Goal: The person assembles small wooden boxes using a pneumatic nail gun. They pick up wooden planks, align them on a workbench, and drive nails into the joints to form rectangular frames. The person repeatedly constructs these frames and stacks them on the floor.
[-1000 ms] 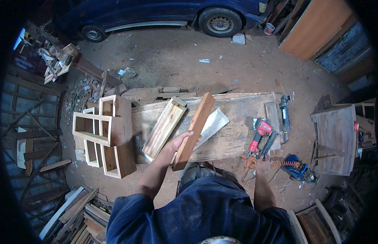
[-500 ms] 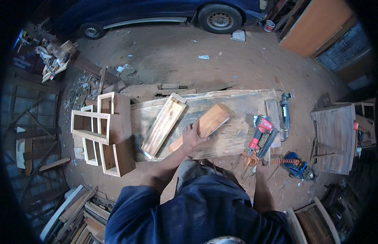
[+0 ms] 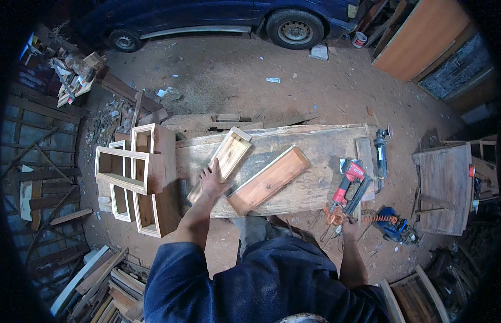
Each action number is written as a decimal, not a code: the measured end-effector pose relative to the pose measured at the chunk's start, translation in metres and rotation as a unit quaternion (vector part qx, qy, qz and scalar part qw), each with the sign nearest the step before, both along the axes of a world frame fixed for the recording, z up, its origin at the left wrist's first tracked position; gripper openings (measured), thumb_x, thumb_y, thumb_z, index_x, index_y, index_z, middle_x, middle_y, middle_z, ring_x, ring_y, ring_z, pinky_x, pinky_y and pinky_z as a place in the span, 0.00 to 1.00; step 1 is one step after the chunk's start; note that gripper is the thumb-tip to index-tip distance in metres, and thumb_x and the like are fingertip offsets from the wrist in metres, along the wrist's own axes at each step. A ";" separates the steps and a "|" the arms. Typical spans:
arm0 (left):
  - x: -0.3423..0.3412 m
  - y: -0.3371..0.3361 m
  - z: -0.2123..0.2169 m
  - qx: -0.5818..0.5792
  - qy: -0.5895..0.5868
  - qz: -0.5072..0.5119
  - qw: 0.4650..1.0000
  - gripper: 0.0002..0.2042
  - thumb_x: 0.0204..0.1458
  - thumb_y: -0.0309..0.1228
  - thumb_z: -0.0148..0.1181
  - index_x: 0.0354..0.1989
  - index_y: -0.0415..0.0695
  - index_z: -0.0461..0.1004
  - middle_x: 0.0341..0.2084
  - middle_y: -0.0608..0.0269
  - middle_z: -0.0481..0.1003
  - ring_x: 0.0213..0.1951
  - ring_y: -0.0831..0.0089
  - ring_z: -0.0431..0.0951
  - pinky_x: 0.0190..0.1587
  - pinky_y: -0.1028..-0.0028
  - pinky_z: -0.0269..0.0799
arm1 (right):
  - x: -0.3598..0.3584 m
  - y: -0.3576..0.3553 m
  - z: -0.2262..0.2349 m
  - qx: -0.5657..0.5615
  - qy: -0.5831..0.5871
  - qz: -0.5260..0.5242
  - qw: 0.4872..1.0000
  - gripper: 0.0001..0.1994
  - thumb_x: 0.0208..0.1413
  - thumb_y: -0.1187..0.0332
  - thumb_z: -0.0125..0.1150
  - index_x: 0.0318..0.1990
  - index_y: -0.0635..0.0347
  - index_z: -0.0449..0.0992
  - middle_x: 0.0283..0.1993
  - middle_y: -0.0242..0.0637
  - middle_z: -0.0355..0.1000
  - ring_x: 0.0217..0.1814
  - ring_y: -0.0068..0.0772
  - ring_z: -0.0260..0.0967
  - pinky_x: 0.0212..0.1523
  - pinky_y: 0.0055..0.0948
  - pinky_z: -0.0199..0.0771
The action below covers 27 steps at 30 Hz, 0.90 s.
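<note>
My left hand (image 3: 210, 181) lies over the lower part of a long, narrow, pale wooden box (image 3: 232, 157), its fingers curled over the side. The box slants on the board, open side up. Just right of it rests a second narrow box (image 3: 269, 180), reddish inside, also open upward and untouched. My right hand (image 3: 349, 228) is low beside the orange coiled air hose (image 3: 377, 218), close to the back end of a red and black nail gun (image 3: 351, 180). Its fingers are too small and hidden to read.
Both boxes and the nail gun lie on a worn wooden board (image 3: 320, 142). Several wooden box frames (image 3: 163, 183) are stacked at its left. An angle grinder (image 3: 380, 153) sits at the right end. A wooden cabinet (image 3: 444, 188) stands farther right; a blue vehicle (image 3: 207, 16) is beyond.
My left hand has let go of the reddish box, which now lies open side up, and moved left onto the pale box. The pale box has turned slightly. My right hand stays by the hose.
</note>
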State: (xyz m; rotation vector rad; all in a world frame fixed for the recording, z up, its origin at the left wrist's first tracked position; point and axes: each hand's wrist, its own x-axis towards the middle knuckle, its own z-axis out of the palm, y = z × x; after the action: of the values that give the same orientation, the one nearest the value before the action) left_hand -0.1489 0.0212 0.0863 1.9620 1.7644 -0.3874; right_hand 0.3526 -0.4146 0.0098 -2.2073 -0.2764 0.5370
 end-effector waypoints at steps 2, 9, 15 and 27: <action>-0.012 0.002 0.012 0.004 -0.158 0.037 0.987 0.54 0.42 0.39 0.76 0.78 0.54 0.47 0.63 0.45 0.64 0.59 0.48 0.69 0.64 0.55 0.65 | -0.005 0.004 0.007 -0.024 -0.016 -0.008 1.000 0.06 0.57 0.72 0.59 0.34 0.62 0.82 0.27 0.27 0.72 0.26 0.19 0.66 0.27 0.26 0.66; -0.078 0.019 0.038 -0.440 -0.602 0.372 0.552 0.36 0.43 0.44 0.60 0.61 0.35 0.70 0.49 0.45 0.77 0.47 0.53 0.80 0.53 0.55 0.77 | 0.005 -0.003 -0.013 -0.155 0.039 0.046 0.986 0.13 0.59 0.64 0.65 0.46 0.62 0.82 0.41 0.39 0.79 0.41 0.30 0.75 0.42 0.33 0.72; -0.057 0.011 0.061 -0.446 -0.653 0.395 0.467 0.37 0.43 0.46 0.60 0.62 0.36 0.69 0.48 0.45 0.77 0.47 0.53 0.80 0.51 0.54 0.78 | -0.009 0.021 -0.012 -0.080 0.044 0.052 0.994 0.08 0.61 0.66 0.63 0.35 0.61 0.81 0.27 0.28 0.72 0.27 0.19 0.67 0.26 0.27 0.66; -0.018 0.002 -0.022 0.082 -0.092 0.026 0.992 0.62 0.37 0.53 0.78 0.78 0.54 0.40 0.66 0.30 0.54 0.65 0.31 0.58 0.66 0.45 0.58 | -0.039 -0.029 0.000 -0.103 -0.031 0.001 0.994 0.17 0.58 0.63 0.67 0.49 0.67 0.80 0.32 0.35 0.78 0.31 0.26 0.74 0.33 0.29 0.73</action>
State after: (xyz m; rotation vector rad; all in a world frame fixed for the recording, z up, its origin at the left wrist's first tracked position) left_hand -0.1669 0.0232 0.0640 1.9863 1.7719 -0.0407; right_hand 0.3134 -0.4436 0.0099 -2.4273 -0.2656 0.5190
